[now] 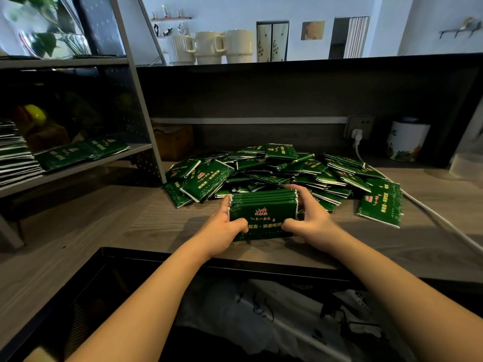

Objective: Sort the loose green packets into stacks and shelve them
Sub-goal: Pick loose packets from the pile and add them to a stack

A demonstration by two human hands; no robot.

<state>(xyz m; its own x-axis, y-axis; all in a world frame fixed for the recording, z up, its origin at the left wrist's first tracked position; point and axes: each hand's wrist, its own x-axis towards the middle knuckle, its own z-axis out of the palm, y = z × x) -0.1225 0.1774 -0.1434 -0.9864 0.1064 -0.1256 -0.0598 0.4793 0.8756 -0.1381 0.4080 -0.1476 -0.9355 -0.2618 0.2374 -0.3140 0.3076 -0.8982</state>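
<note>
A wooden counter [109, 226] is seen under a dark raised ledge, on which three cream mugs [209, 47] are placed. At the left a grey metal shelf [86, 165] is fixed; some green packets [86, 151] are already laid on it, beside a taller stack at the edge of the view. A white canister [407, 141] and a wall socket [359, 128] are found at the back right, and a white cable [444, 220] is led across the counter.

A small stack of packets [262, 214] is held just above the counter, in front of the loose pile [287, 168]. It is gripped at its left end by the left hand [224, 228] and at its right end by the right hand [312, 223], with fingers curled around both ends.

The packets look smooth, so the middle ones can probably slide out if the pressure is relaxed during the carry to the shelf. The stack can also be knocked against the shelf post, or the shelved stacks can be pushed over.
</note>
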